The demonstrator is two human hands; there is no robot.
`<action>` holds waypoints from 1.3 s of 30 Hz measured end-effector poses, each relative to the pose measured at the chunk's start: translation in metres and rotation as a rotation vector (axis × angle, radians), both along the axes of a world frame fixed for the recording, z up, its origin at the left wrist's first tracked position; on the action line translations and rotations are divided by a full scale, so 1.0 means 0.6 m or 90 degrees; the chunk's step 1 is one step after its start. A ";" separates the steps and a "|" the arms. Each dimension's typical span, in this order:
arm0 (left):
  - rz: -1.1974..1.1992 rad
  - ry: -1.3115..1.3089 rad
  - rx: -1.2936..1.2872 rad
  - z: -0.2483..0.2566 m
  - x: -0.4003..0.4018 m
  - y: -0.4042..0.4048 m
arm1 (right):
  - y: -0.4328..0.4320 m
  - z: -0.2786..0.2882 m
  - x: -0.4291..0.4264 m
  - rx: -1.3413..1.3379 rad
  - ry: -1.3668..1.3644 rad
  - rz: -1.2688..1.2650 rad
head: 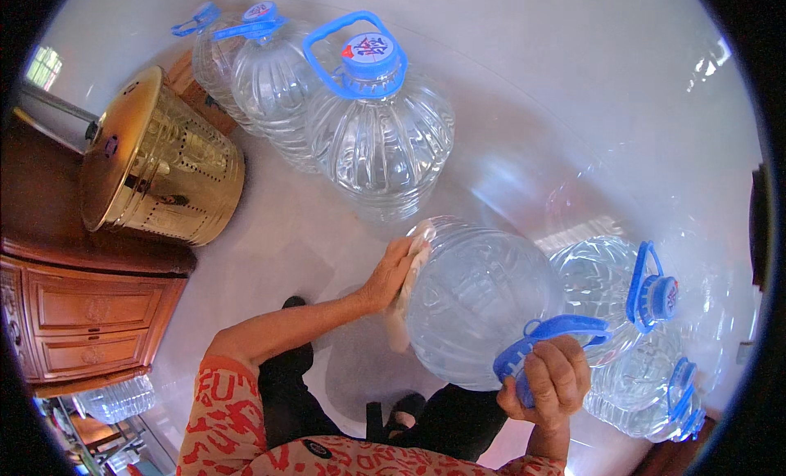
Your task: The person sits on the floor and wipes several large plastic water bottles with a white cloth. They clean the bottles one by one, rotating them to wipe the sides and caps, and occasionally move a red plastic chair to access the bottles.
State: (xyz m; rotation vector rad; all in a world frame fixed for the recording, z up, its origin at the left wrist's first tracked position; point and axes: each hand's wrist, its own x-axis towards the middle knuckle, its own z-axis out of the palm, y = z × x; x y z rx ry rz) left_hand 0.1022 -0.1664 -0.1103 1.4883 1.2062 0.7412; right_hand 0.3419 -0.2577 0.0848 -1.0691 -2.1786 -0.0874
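Note:
A large clear plastic water bottle (pixel 485 292) is tilted before me, its neck towards my body. My right hand (pixel 546 384) grips its blue cap and handle (pixel 565 328). My left hand (pixel 393 270) presses a pale cloth (pixel 405 298) against the side of the bottle near its base. The cloth hangs down below my fingers. Another large bottle with a blue handle (pixel 381 138) stands upright on the floor beyond my left hand.
More bottles (pixel 276 77) stand behind at the upper left, beside a gold-coloured perforated metal bin (pixel 184 181). Several filled bottles (pixel 602 279) stand at the right. A carved wooden cabinet (pixel 98 304) is at the left, with a clear container (pixel 120 399) below it. My feet are below the tilted bottle.

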 end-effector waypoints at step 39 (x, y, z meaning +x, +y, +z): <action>-0.203 -0.044 0.363 0.313 0.051 -0.079 | -0.102 -0.052 0.013 0.031 0.315 -0.163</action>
